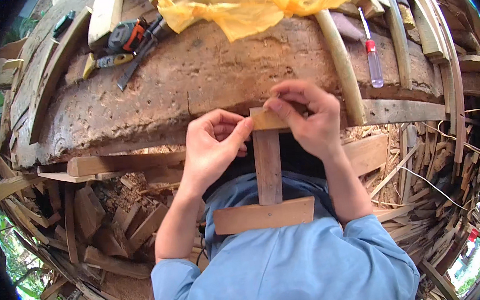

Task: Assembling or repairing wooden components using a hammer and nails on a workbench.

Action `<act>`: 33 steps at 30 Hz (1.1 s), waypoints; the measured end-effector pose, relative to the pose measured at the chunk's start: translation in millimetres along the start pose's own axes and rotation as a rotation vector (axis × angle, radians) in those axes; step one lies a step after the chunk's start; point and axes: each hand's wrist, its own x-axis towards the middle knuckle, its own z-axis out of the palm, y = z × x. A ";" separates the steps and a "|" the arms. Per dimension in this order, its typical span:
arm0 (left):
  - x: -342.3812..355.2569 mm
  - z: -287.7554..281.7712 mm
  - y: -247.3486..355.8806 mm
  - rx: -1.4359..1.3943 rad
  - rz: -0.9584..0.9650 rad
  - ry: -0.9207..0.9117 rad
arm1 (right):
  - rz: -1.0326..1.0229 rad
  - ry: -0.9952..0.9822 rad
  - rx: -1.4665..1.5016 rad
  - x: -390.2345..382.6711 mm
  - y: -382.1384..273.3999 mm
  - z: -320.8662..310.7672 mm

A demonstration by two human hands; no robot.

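A yellowish block [267, 122] crosses the narrow brown upright [268, 167].

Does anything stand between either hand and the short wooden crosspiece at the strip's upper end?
Nothing visible does. The left hand meets the crosspiece at its left end; the right hand overlaps its right part.

Pitted wooden workbench [215, 66]; scrap wood [88, 212], sawdust [127, 288] below; bright green foliage [30, 291] beyond.
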 end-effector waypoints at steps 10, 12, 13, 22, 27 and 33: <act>20.6 -7.5 51.8 0.792 0.834 0.419 | -0.164 0.085 -0.186 -4.9 18.0 9.8; 39.6 -0.9 88.2 0.867 1.066 0.303 | -0.174 0.098 -0.193 -4.0 20.4 10.7; 53.9 3.5 102.0 0.931 1.282 0.175 | -0.174 0.110 -0.198 -1.7 19.7 9.9; 117.9 3.5 230.9 1.128 0.874 0.084 | -0.151 -0.027 -0.292 9.5 0.3 6.7; 126.3 1.6 233.6 0.985 0.937 -0.030 | -0.262 -0.116 -0.421 16.5 -7.6 1.3; 170.2 -23.8 228.0 1.154 1.342 0.131 | -0.394 -0.149 -0.432 51.8 -44.7 -8.1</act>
